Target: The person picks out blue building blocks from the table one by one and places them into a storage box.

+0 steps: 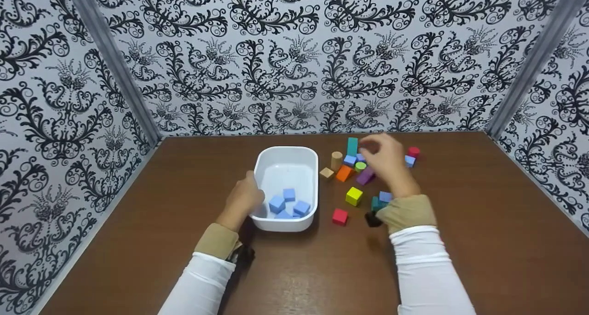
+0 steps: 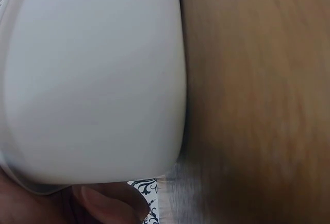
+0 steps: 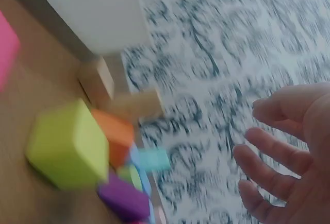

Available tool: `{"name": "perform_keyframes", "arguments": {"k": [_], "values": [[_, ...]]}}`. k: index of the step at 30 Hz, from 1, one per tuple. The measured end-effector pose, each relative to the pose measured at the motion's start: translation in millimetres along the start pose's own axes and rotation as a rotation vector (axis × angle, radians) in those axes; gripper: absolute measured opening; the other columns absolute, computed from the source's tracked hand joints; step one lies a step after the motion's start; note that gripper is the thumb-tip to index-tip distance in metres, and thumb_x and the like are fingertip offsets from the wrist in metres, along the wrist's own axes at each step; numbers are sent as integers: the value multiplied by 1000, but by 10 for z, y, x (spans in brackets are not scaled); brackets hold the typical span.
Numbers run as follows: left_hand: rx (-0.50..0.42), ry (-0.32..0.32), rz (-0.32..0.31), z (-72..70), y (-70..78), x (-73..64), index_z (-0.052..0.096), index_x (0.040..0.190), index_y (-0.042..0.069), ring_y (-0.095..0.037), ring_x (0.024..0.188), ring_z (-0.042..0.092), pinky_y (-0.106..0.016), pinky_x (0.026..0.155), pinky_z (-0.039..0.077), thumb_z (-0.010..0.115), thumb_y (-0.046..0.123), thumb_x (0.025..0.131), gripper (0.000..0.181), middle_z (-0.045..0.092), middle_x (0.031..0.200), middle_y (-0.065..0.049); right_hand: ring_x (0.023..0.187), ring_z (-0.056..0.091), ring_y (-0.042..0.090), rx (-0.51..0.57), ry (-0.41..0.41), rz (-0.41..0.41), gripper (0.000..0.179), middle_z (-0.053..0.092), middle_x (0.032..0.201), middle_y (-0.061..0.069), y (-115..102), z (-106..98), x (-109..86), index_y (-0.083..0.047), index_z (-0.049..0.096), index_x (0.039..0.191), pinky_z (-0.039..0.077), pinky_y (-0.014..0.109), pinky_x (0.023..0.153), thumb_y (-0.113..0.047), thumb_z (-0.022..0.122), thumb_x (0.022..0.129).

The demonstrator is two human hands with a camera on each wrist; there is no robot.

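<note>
My left hand (image 1: 241, 197) grips the left rim of a white plastic tub (image 1: 286, 168). In the left wrist view, the tub's outer wall (image 2: 95, 80) covers much of the frame, with fingers (image 2: 111, 203) curled under its rim. Several blue cubes (image 1: 277, 204) lie inside the tub. Over the group of blocks to its right hovers my right hand (image 1: 386, 161). The right wrist view shows that hand's fingers (image 3: 270, 175) loosely bent and apart, holding nothing. Close to it are blue blocks (image 1: 349, 160), a purple block (image 1: 366, 175), a green cylinder (image 1: 360, 166) and a teal block (image 1: 352, 146).
Nearer me are a yellow cube (image 1: 354, 196), a red cube (image 1: 340, 216) and another blue cube (image 1: 385, 197). An orange block (image 1: 344, 173) and a wooden cylinder (image 1: 337, 160) sit beside the tub. Farther right stands a red cylinder (image 1: 413, 152). Patterned walls (image 1: 294, 76) enclose the brown table (image 1: 294, 278).
</note>
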State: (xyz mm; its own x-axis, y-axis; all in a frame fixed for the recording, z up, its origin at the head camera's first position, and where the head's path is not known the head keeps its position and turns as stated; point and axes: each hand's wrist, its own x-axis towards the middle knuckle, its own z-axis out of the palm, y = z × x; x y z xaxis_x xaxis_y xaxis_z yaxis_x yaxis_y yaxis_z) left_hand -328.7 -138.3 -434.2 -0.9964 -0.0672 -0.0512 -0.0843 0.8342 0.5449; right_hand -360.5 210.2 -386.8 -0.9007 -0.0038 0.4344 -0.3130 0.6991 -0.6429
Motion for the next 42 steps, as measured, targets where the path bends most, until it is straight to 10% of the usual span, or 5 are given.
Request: {"name": "perform_keyframes", "arguments": {"k": [11, 20, 24, 32, 42], "values": [[-10, -5, -18, -3, 16, -8, 39, 154, -6, -44, 121, 65, -61, 103, 51, 55, 8, 96, 61, 63, 137, -31, 114, 65, 41, -69, 36, 243, 34, 72, 125, 26, 487, -619, -103, 1, 73, 126, 48, 50, 100, -15, 71, 96], [-4, -5, -16, -10, 3, -2, 37, 155, -7, -45, 124, 64, -61, 104, 50, 54, 7, 97, 62, 61, 139, -32, 121, 57, 48, -70, -291, 383, 61, 60, 138, 35, 717, -714, -221, 7, 56, 146, 45, 59, 109, -21, 73, 95], [3, -3, -16, 2, -3, 8, 37, 155, -7, -45, 122, 65, -60, 103, 51, 54, 8, 97, 62, 62, 137, -32, 111, 64, 47, 28, -396, 487, 72, 53, 141, 34, 746, -593, -225, 2, 45, 156, 60, 53, 91, -14, 73, 92], [-26, -14, -5, 10, 34, -7, 36, 157, -8, -45, 124, 65, -61, 103, 51, 55, 9, 98, 64, 62, 139, -33, 126, 50, 50, -210, -457, 267, 70, 48, 148, 39, 876, -414, -140, 8, 53, 149, 42, 63, 113, -17, 77, 88], [-22, -18, -15, -2, 4, 9, 33, 158, -8, -43, 127, 63, -60, 106, 49, 53, 8, 97, 66, 59, 143, -33, 121, 53, 50, -232, -517, 282, 61, 55, 144, 35, 896, -395, -139, 3, 59, 147, 45, 64, 108, -20, 75, 93]]}}
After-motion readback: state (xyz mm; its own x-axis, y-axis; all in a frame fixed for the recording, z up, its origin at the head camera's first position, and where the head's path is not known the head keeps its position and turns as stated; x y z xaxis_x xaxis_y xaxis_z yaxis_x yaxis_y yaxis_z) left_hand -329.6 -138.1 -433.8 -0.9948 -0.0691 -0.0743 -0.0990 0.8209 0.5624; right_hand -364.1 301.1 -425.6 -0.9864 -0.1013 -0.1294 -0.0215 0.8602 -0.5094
